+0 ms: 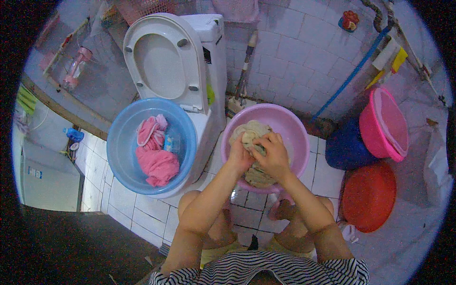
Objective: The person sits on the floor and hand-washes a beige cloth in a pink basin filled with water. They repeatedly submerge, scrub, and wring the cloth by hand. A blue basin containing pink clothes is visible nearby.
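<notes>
Both my hands are over the pink plastic basin on the tiled floor. My left hand is closed around part of a wet, pale greenish-beige cloth. My right hand lies against the same cloth, its fingers bent over it close to the left hand; whether they grip it is unclear. More of the cloth lies bunched in the basin behind and below my hands. To the left, a blue plastic basin rests on the toilet bowl and holds pink cloths and a small blue container.
A white toilet with a raised seat stands behind the blue basin. At right are a dark blue bucket, a bright pink basin and a red basin. A brush with a long handle leans on the tiled wall.
</notes>
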### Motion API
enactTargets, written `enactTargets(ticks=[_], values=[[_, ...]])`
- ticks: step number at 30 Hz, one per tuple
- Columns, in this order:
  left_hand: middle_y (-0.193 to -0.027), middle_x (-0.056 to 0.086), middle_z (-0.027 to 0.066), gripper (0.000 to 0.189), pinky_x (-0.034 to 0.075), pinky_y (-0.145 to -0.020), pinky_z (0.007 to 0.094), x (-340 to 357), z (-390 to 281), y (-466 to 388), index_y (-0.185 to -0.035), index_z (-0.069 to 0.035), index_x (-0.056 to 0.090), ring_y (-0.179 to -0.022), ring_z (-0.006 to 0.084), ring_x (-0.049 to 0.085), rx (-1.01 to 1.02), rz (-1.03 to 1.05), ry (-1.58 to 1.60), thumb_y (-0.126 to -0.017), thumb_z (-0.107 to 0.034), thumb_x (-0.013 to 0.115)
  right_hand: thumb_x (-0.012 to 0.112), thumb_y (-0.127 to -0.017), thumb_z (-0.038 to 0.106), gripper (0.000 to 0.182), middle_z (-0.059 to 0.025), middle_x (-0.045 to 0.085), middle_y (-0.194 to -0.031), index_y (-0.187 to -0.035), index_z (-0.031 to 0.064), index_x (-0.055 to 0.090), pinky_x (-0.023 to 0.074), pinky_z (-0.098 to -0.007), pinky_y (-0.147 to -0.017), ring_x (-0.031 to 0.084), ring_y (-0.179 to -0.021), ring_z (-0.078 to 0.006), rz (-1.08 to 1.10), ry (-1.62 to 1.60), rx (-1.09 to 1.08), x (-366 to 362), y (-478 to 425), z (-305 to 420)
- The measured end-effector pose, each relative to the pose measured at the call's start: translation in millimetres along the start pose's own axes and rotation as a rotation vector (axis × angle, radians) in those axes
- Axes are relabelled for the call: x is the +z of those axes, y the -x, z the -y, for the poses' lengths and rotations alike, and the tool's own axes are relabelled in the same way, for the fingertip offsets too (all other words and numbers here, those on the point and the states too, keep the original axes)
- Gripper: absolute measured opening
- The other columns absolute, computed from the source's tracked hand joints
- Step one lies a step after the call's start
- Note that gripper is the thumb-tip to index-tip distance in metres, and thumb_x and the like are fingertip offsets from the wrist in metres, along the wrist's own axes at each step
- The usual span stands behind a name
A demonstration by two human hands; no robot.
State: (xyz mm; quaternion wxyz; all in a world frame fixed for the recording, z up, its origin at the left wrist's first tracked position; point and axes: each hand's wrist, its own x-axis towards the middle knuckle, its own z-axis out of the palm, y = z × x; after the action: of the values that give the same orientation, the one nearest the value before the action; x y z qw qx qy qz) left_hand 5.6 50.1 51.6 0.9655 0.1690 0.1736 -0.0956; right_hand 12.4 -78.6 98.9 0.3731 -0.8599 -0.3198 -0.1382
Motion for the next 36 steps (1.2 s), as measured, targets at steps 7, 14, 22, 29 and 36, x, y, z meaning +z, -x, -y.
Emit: enactTargets(ticks=[7,14,22,29,36], values=[[-0.104,0.057,0.0086,0.036,0.041,-0.089,0.0382,23.9,-0.9,8.7,-0.109,-0.006,0.051,-0.098,0.0232,0.054,0.032,-0.060,-0.085,-0.087,-0.033,0.042,0.061,-0.078,0.015,0.018,-0.0090,0.053,-0.085,-0.091,0.0043,0.056,0.0411,-0.0308,-0.072,0.050,-0.079,-0.0206,0.112,-0.452,0.262,-11.0,-0.6,0.8],[-0.103,0.057,0.0106,0.037,0.042,-0.087,0.0400,11.8,7.3,-2.5,-0.108,-0.002,0.050,-0.095,0.0255,0.055,0.055,-0.093,-0.033,-0.088,-0.032,0.042,0.060,-0.082,0.015,0.024,-0.0079,0.054,-0.085,-0.099,0.0030,0.048,0.0429,-0.0298,-0.069,0.052,-0.078,-0.0155,0.212,-0.383,0.214,-9.8,-0.2,2.7],[-0.102,0.056,0.0105,0.036,0.046,-0.083,0.0397,15.0,-6.6,6.5,-0.107,-0.003,0.050,-0.094,0.0259,0.055,0.043,-0.026,-0.080,-0.090,-0.032,0.036,0.056,-0.084,0.006,0.027,-0.0072,0.060,-0.093,-0.110,0.0024,0.050,0.0464,-0.0258,-0.074,0.057,-0.086,-0.0120,0.234,-1.002,0.414,-15.2,-3.1,0.3],[-0.104,0.058,0.0125,0.037,0.046,-0.084,0.0403,12.5,-8.8,0.7,-0.110,-0.002,0.050,-0.095,0.0263,0.057,0.016,0.012,-0.010,-0.089,-0.029,0.036,0.060,-0.080,0.010,0.034,-0.0063,0.058,-0.098,-0.112,0.0065,0.049,0.0456,-0.0318,-0.080,0.056,-0.089,-0.0173,0.147,-0.679,0.362,-18.9,-5.2,-11.3],[-0.104,0.058,0.0119,0.033,0.046,-0.086,0.0400,9.5,-5.3,0.4,-0.109,-0.002,0.051,-0.095,0.0255,0.057,0.020,0.004,-0.001,-0.088,-0.025,0.041,0.068,-0.073,0.017,0.034,-0.0114,0.055,-0.102,-0.104,0.0075,0.058,0.0350,-0.0390,-0.093,0.047,-0.102,-0.0290,0.020,-0.134,0.123,-6.7,-5.8,-20.3]])
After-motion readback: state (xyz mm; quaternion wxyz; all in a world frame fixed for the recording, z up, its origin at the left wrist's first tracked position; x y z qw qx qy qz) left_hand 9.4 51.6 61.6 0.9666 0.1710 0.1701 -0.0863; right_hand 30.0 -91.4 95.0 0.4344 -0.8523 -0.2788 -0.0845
